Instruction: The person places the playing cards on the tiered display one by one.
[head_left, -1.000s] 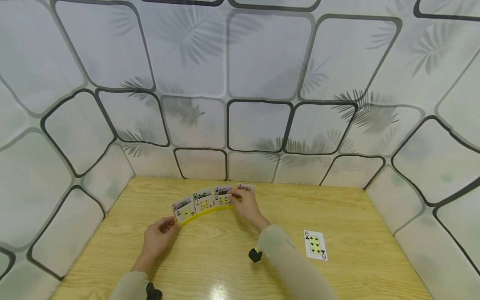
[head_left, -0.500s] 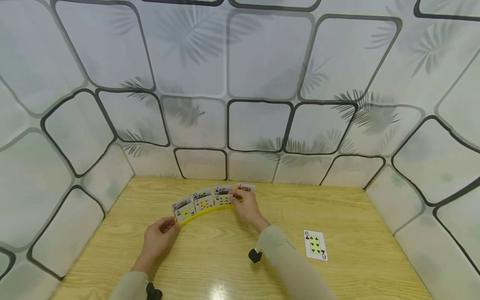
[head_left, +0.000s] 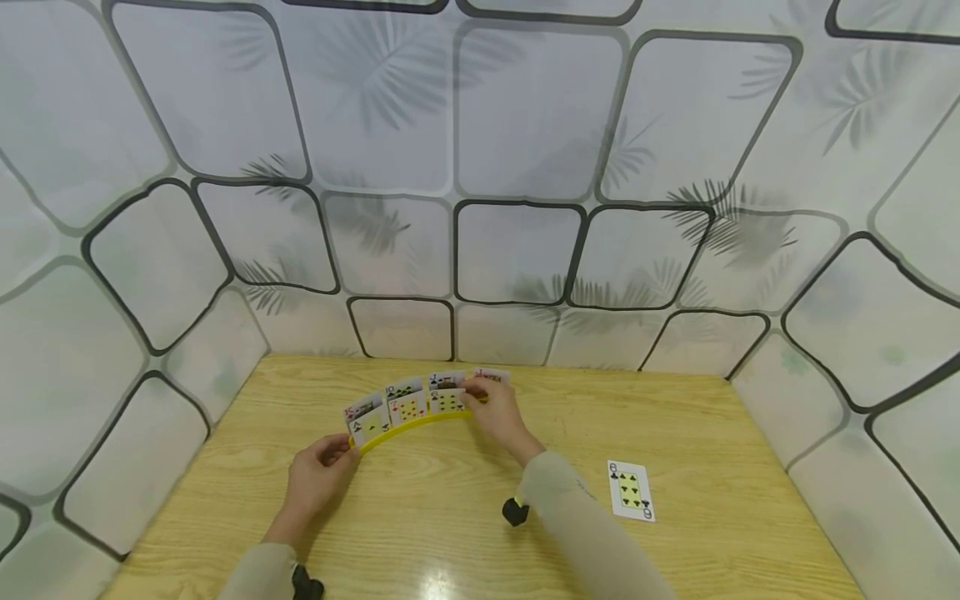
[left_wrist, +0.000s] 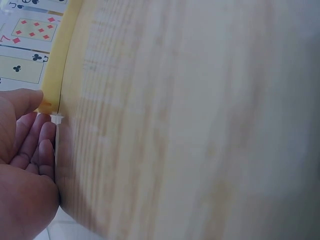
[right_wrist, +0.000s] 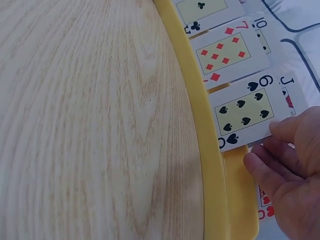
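Observation:
A curved yellow card holder [head_left: 411, 425] stands on the table with playing cards upright in two rows. My left hand [head_left: 317, 477] pinches its left end, the thumb [left_wrist: 27, 101] on the yellow edge. At the other side my right hand [head_left: 497, 412] pinches the six of spades [right_wrist: 244, 112] by its right edge. That card stands in the front row, beside the seven of diamonds [right_wrist: 223, 55] and a clubs card [head_left: 370, 426]. Behind them show a ten [head_left: 404, 387] and a jack [head_left: 446, 380]; another face card [head_left: 492, 374] is partly hidden by my right hand.
A six of clubs [head_left: 632, 490] lies face up on the wooden table [head_left: 720, 450], right of my right forearm. Patterned fabric walls [head_left: 517, 250] rise at the back and both sides. A black wrist device [head_left: 515, 511] hangs under the right sleeve.
My right hand and forearm have shifted very slightly to the right. The left hand, the holder and the loose six of clubs stay where they were.

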